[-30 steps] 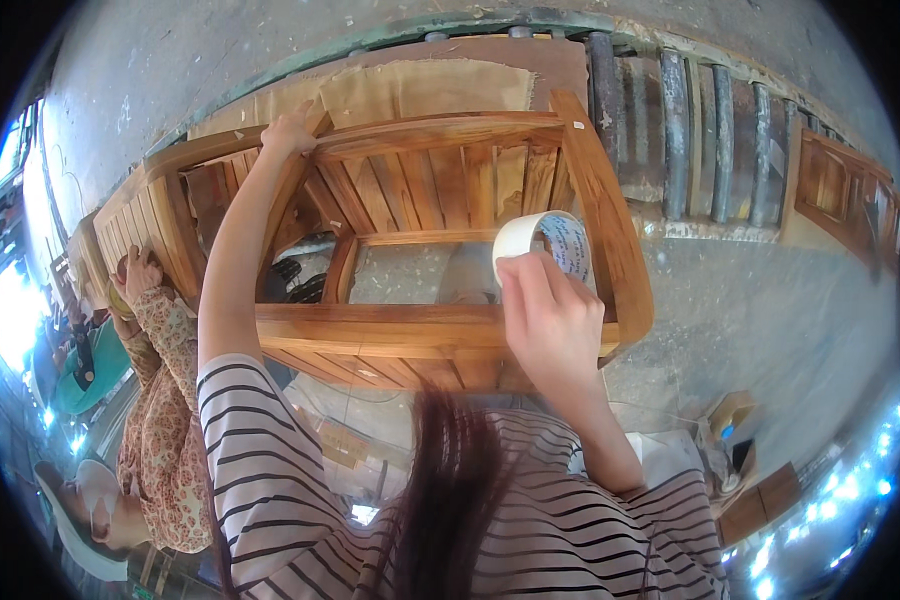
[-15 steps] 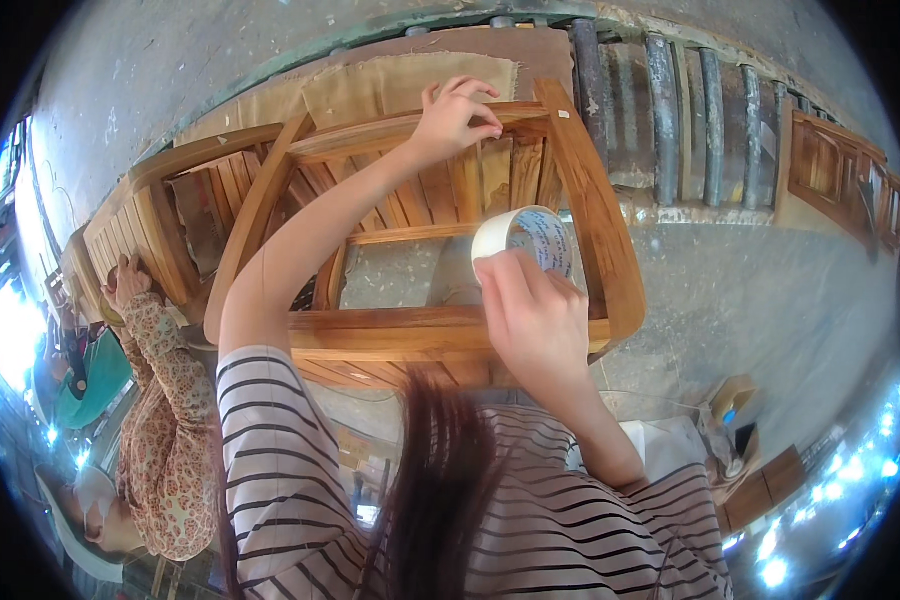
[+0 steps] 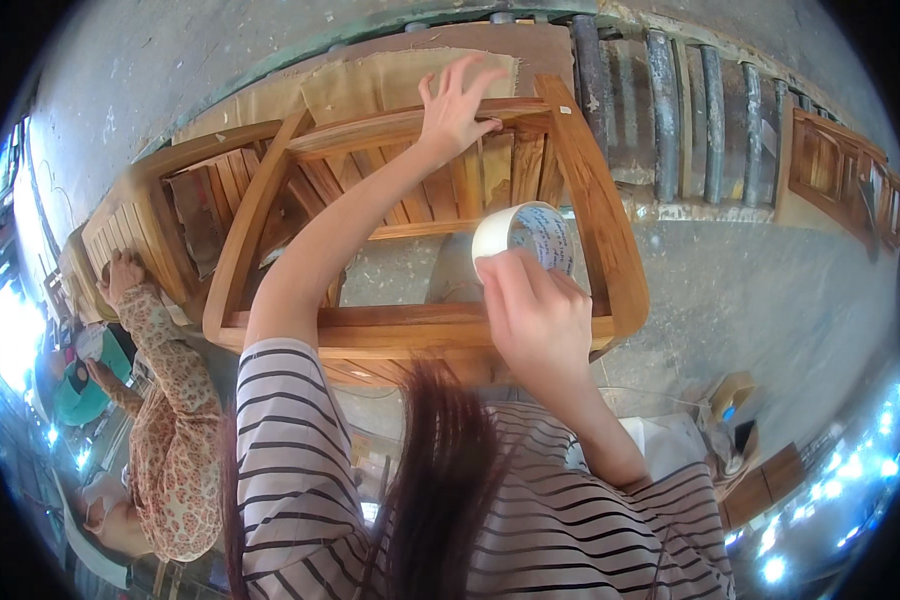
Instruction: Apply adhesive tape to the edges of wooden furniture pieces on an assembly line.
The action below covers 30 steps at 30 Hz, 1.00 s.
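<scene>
A wooden chair frame [image 3: 622,245] with slats lies in front of me. At its far rail is my left hand [image 3: 454,115], fingers spread and raised, with the thumb by the rail; I see nothing held in it. My right hand [image 3: 540,315] grips a roll of cream masking tape [image 3: 492,236] by its near edge, above the opening of the chair frame. Printing shows on the roll's inner core. A small pale mark [image 3: 565,110] sits on the frame's upper right corner.
To the left, a co-worker's hand [image 3: 122,275] rests on another slatted wooden piece [image 3: 120,228]. Metal rollers [image 3: 712,125] run along the far right, with a wooden panel [image 3: 820,170] beyond them. Brown cloth [image 3: 370,85] lies behind the chair frame.
My left hand's fingers have stretched apart and lifted, and its arm has shifted slightly right. The tape roll stays almost still. At left, the co-worker's hand and body have moved a little.
</scene>
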Motion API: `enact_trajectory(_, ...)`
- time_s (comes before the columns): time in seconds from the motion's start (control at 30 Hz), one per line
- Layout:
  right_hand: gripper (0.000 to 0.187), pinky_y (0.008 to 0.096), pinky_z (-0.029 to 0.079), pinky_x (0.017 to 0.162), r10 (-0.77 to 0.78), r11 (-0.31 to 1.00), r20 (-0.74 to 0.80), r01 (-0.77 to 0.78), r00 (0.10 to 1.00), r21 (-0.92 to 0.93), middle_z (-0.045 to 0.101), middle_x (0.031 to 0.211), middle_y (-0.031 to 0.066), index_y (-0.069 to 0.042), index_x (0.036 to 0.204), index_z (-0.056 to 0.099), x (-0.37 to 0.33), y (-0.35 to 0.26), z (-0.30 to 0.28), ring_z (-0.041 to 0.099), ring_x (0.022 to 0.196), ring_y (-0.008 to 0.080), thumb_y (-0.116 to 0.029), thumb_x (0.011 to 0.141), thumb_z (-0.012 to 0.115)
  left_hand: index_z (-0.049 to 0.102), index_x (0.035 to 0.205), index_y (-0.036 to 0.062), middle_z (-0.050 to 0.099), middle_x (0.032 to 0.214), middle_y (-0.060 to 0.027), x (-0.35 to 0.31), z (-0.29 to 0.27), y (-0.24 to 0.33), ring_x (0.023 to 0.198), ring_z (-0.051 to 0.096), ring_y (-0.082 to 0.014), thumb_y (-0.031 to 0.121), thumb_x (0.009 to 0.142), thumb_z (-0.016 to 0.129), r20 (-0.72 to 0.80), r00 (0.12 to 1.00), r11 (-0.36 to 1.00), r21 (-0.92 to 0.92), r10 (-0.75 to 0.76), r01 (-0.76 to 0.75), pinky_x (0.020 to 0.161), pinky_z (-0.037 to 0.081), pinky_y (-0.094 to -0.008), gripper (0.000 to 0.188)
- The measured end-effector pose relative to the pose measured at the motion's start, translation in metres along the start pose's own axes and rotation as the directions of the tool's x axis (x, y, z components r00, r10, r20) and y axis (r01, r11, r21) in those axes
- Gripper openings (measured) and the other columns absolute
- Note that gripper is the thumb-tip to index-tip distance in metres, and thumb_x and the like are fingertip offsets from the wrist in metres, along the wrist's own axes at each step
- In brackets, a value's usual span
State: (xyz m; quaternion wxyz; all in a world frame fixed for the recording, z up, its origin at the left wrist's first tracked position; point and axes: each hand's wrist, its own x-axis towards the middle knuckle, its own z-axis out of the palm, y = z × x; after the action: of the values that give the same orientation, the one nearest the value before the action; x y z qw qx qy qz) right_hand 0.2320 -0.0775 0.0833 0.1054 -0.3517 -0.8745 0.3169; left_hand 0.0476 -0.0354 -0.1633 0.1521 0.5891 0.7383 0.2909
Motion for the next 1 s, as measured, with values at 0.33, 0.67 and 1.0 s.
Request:
enact_trajectory(0.33, 0.007, 0.0373, 0.048, 0.052, 0.055, 0.997, 0.052, -0.058, 0.997, 0.058, 0.060, 0.078, 0.0082, -0.007, 0.088, 0.057, 0.002, -0.005, -0.002, 0.060, 0.056, 0.0277, -0.008, 0.087, 0.064, 0.072, 0.097, 0.0146, 0.070, 0.091, -0.0092, 0.057, -0.006, 0.012, 0.092, 0.067, -0.0269, 0.046, 0.064, 0.084, 0.650, 0.759, 0.925, 0.311, -0.041, -0.216, 0.101, 0.033, -0.0446, 0.047)
enact_trajectory(0.67, 0.006, 0.0393, 0.048, 0.054, 0.080, 0.995, 0.065, -0.083, 0.995, 0.049, 0.062, 0.079, 0.0109, -0.007, 0.089, 0.059, 0.009, -0.015, 0.002, 0.061, 0.061, 0.0321, -0.006, 0.087, 0.064, 0.074, 0.104, 0.0161, 0.071, 0.110, -0.0040, 0.079, 0.011, 0.013, 0.110, 0.064, -0.0243, 0.033, 0.068, 0.084, 0.809, 0.585, 0.907, 0.284, -0.054, -0.310, 0.100, 0.039, -0.0495, 0.041)
enact_trajectory(1.0, 0.019, 0.0332, 0.052, 0.075, 0.222, 0.939, 0.121, -0.245, 0.968, 0.239, 0.064, 0.103, 0.0178, -0.002, 0.111, 0.060, 0.018, -0.020, -0.006, 0.067, 0.090, 0.0268, -0.001, 0.092, 0.057, 0.075, 0.104, 0.0146, 0.072, 0.106, -0.0065, 0.080, -0.034, 0.000, 0.100, 0.068, -0.0249, 0.021, 0.079, 0.074, 0.834, 0.539, 0.918, 0.116, 0.117, -0.378, 0.086, 0.051, -0.0407, 0.026)
